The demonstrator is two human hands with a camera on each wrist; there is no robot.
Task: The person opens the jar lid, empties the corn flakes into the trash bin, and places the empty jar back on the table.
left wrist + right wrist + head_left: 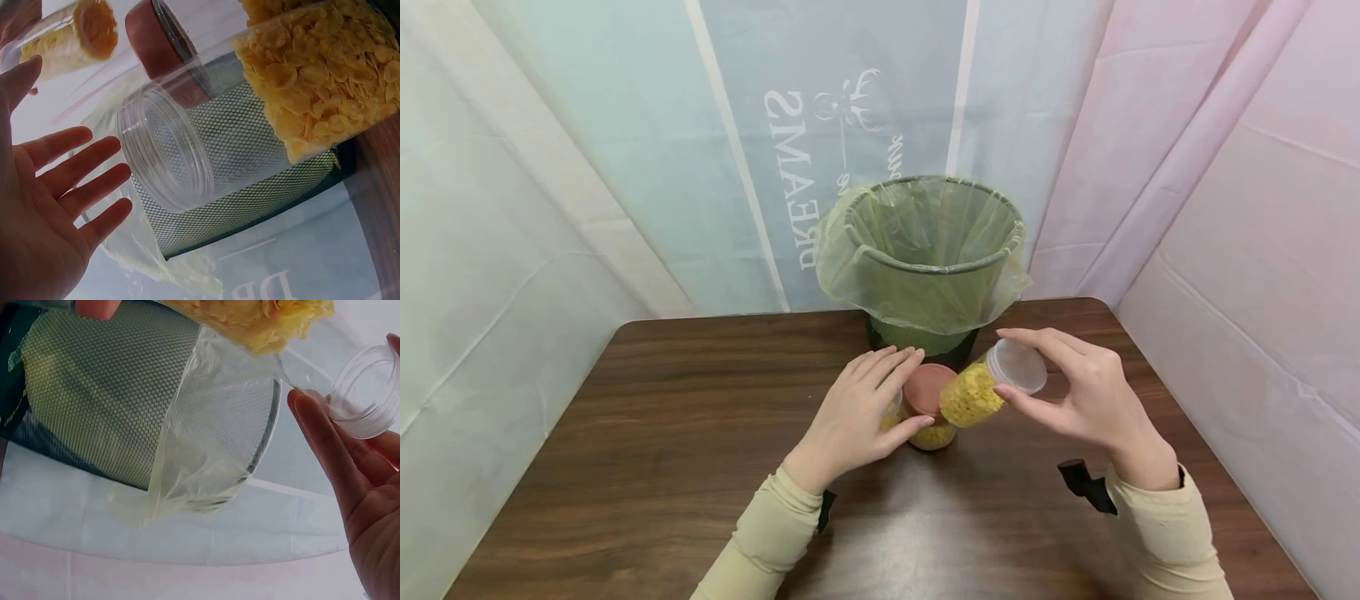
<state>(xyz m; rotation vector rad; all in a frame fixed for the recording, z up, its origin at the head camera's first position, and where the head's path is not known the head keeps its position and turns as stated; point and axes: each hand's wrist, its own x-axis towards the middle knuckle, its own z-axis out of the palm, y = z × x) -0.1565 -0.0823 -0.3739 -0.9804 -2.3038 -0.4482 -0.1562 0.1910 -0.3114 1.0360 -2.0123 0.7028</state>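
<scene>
Flake jar (972, 397), tilted above the desk (700, 433), is pinched near its clear end; grip secured by thumb and fingers of the right hand (1093, 392). Judged light, rigid and slick; best held round the neck. Left hand (856, 410): fingers extended, grip empty, beside a red-lidded jar (931, 388). Left wrist view exposes a second clear jar (312, 87), part-filled, mostly hidden from the head view. Beyond stands a lined bin (925, 292); only the head view looks down into it.

At four o'clock the held jar (972, 395) looks smooth, clear plastic; at five, a lid (928, 388), matt; at one, the liner (925, 300), crinkled plastic; at six, the wood-grain table (917, 525), glossy.
</scene>
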